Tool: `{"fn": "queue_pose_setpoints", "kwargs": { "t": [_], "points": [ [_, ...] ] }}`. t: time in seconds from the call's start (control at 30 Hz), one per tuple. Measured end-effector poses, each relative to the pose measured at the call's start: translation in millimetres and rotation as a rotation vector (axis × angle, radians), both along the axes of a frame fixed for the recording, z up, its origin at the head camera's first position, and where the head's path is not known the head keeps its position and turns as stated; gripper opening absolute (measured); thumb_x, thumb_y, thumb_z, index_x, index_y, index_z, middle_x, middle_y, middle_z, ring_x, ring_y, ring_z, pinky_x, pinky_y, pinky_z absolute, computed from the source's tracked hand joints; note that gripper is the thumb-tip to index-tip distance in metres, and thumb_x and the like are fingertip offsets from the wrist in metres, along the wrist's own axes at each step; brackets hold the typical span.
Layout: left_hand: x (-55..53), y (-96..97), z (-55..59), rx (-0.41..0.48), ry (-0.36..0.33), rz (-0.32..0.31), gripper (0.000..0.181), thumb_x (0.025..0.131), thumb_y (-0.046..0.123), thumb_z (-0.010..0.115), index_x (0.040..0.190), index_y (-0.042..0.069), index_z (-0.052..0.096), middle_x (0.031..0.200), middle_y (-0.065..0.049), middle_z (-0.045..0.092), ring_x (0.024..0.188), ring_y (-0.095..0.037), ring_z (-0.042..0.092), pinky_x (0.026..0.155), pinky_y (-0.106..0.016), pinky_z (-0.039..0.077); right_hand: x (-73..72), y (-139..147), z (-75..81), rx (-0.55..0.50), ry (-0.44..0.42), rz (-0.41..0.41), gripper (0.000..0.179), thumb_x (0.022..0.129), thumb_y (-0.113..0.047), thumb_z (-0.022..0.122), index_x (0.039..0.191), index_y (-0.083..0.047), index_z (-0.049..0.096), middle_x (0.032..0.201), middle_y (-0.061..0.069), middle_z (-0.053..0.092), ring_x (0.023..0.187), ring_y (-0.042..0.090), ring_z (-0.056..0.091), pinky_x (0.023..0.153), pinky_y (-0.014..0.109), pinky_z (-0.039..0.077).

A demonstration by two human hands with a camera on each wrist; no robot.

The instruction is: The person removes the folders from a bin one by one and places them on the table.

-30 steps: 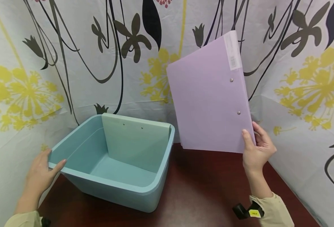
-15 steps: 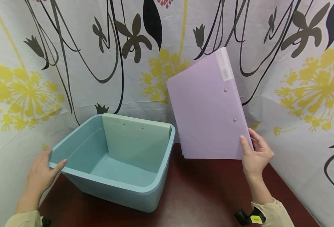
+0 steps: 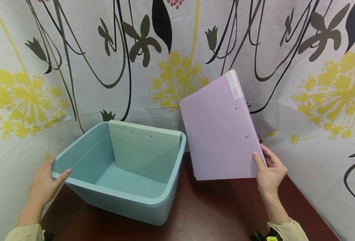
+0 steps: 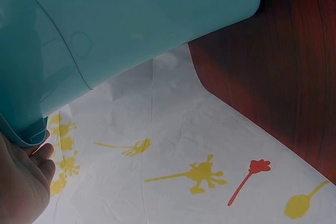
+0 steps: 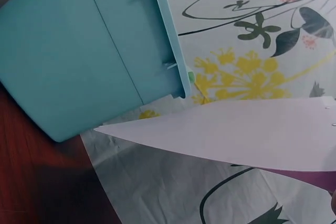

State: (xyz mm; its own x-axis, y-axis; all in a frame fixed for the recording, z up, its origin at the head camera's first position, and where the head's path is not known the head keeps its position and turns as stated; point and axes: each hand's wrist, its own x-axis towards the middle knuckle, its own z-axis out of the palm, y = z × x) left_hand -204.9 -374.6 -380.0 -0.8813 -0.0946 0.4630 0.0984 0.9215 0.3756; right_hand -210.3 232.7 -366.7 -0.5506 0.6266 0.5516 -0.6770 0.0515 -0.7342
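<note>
At the left of the head view, my left hand (image 3: 43, 184) grips the near-left corner of a blue plastic basin (image 3: 111, 192), thumb over the rim and fingers outside. The left wrist view shows fingers curled under that rim. A pale green folder (image 3: 144, 154) with two rivets stands inside, leaning on the far wall. My right hand (image 3: 271, 174) pinches the lower right of a purple folder (image 3: 216, 134) by its spine. Held tilted right of the basin, this folder has a white spine label and two rivets. The right wrist view shows its sheet edge (image 5: 226, 135) near the basin wall (image 5: 63, 51).
A dark red-brown table (image 3: 213, 211) lies under the basin. Behind and at both sides hangs a white cloth (image 3: 84, 87) printed with yellow flowers and dark stems.
My right hand has lowered the purple folder and brought it slightly left, its top tilting further left. The left hand, basin and green folder stay in place.
</note>
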Motion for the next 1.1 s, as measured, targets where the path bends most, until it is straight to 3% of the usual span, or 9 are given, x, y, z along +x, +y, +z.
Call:
{"fn": "queue_pose_setpoints", "kwargs": {
  "t": [0.37,0.6,0.93,1.0,1.1],
  "points": [
    [-1.2,-1.2,0.7,-0.009,-0.008,-0.002,0.076,0.088,0.04,0.051,0.133,-0.015,0.025,0.129,-0.038,0.03,0.115,-0.052,0.03,0.092,-0.064,0.024,3.2,6.0,-16.3,0.0,-0.205,-0.008,0.032,0.072,0.011,0.067,0.104,0.013,0.062,0.082,-0.008,0.069,0.069,0.002,0.065,0.056,0.012,0.049],
    [-0.8,-1.7,0.8,-0.008,0.002,-0.014,0.075,0.088,0.038,0.051,0.133,-0.016,0.025,0.127,-0.039,0.031,0.114,-0.053,0.03,0.093,-0.064,0.023,4.4,6.2,-26.0,0.02,-0.291,-0.013,0.032,0.073,0.01,0.066,0.104,0.012,0.063,0.08,-0.012,0.068,0.066,0.0,0.064,0.052,0.012,0.048],
    [0.5,-0.8,1.6,-0.008,0.005,-0.016,0.075,0.088,0.038,0.051,0.133,-0.017,0.025,0.127,-0.039,0.031,0.114,-0.053,0.029,0.093,-0.064,0.022,14.7,0.3,-24.3,0.078,-0.407,-0.01,0.029,0.074,0.008,0.066,0.103,0.012,0.063,0.077,-0.014,0.066,0.064,-0.001,0.062,0.05,0.013,0.048],
    [0.7,-0.5,1.5,-0.006,0.001,-0.014,0.076,0.088,0.038,0.051,0.133,-0.016,0.024,0.128,-0.039,0.03,0.115,-0.053,0.029,0.093,-0.064,0.022,8.2,7.8,-39.1,0.117,-0.406,-0.017,0.03,0.075,0.002,0.068,0.104,0.008,0.064,0.08,-0.012,0.067,0.065,0.0,0.063,0.05,0.015,0.049],
    [1.0,-0.2,1.3,-0.004,-0.006,-0.009,0.076,0.088,0.039,0.051,0.133,-0.016,0.024,0.13,-0.039,0.029,0.116,-0.053,0.029,0.093,-0.064,0.022,-17.6,34.3,-87.2,0.143,-0.358,0.005,0.032,0.074,-0.005,0.072,0.105,0.002,0.066,0.088,-0.003,0.069,0.067,0.006,0.065,0.048,0.018,0.05]
  ]
}}
